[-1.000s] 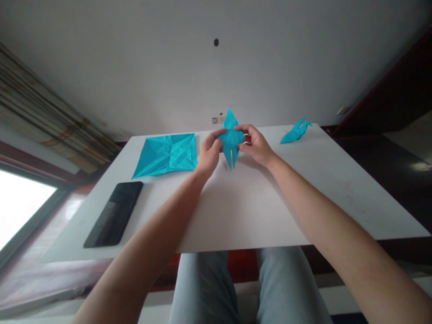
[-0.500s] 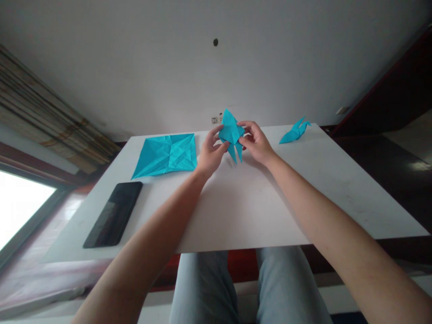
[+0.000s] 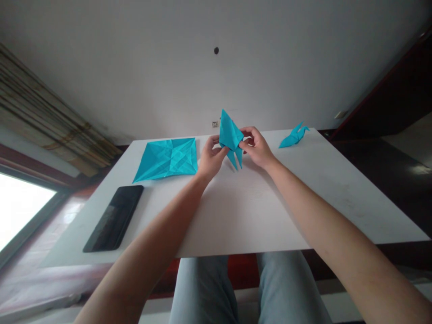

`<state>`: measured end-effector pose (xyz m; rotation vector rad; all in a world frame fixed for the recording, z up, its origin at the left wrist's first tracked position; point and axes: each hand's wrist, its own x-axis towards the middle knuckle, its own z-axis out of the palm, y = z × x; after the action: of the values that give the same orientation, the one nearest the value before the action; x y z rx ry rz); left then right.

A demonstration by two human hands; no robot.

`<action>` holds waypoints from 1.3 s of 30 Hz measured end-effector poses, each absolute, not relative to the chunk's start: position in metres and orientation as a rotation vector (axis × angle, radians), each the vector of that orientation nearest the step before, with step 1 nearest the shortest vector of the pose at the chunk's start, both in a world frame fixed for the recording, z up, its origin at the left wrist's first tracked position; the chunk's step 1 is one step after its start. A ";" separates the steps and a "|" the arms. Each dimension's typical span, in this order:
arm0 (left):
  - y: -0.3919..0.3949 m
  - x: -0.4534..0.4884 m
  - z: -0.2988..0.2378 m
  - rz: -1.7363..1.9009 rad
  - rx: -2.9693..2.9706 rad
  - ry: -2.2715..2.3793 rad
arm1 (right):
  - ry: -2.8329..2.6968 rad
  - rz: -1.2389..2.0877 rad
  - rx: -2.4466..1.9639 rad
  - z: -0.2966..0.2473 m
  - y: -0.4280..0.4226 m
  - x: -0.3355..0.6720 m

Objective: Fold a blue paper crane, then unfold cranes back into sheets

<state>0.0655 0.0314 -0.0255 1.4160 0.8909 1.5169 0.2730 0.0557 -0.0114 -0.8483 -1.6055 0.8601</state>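
Observation:
A half-folded blue paper figure (image 3: pixel 230 135) with a pointed top and two thin legs is held up just above the white table (image 3: pixel 243 207) near its far edge. My left hand (image 3: pixel 209 158) pinches its left side between thumb and fingers. My right hand (image 3: pixel 257 146) grips its right side, fingers curled. A creased, unfolded blue paper square (image 3: pixel 168 158) lies flat to the left of my left hand.
A finished blue paper crane (image 3: pixel 293 136) stands at the table's far right. A black phone (image 3: pixel 114 218) lies face up near the left edge. Behind the table is a white wall; a window and curtain are at the left. My knees show below the near edge.
The paper figure has been turned between my hands, its top now tilted left and its legs angled right. Both hands kept hold of it. The view shifted slightly.

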 end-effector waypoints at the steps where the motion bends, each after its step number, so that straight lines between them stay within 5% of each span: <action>1: 0.032 0.065 -0.026 1.508 1.430 0.897 | -1.606 0.857 -0.848 -0.012 0.056 0.273; 15: 0.033 0.060 -0.028 1.636 1.592 1.154 | -1.729 0.896 -0.818 -0.005 0.048 0.269; 24: 0.022 0.067 -0.017 1.452 1.470 0.877 | -1.728 0.722 -0.872 -0.004 0.044 0.268; 39: 0.030 0.066 -0.019 1.476 1.362 0.897 | -1.580 0.900 -0.780 -0.012 0.057 0.269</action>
<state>0.0656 0.0302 -0.0194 1.3616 0.8969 1.4763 0.2692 0.0566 -0.0122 -0.7799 -1.5798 0.8999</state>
